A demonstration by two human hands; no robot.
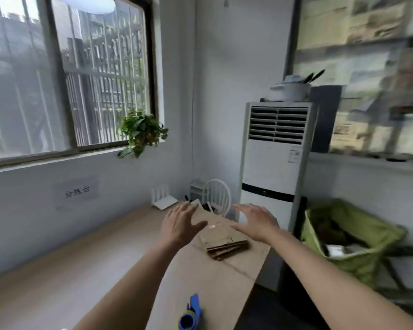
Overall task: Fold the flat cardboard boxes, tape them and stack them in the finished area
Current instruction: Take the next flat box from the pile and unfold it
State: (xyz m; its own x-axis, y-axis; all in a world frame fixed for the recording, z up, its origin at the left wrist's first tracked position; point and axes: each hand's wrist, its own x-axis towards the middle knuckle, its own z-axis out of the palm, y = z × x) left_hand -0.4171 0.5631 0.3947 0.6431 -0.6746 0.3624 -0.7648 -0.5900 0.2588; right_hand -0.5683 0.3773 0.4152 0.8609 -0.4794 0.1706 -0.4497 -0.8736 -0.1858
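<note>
On far end of table [81, 270], flat cardboard stack [224, 241] sits, both my hands hovering just above, not touching. Left hand [179, 222] and right hand [255, 222] spread wide, holding nothing. Guessing stack light, stiff, bit slidey, so I'd grab short edges. Tape dispenser [192, 315] nearer me than stack. Green bin [358, 248] right of stack, holds scraps, can't tell what.

The left hand [180, 223] and right hand [255, 221] are bare, with both forearms uncovered, no sleeves showing.
</note>
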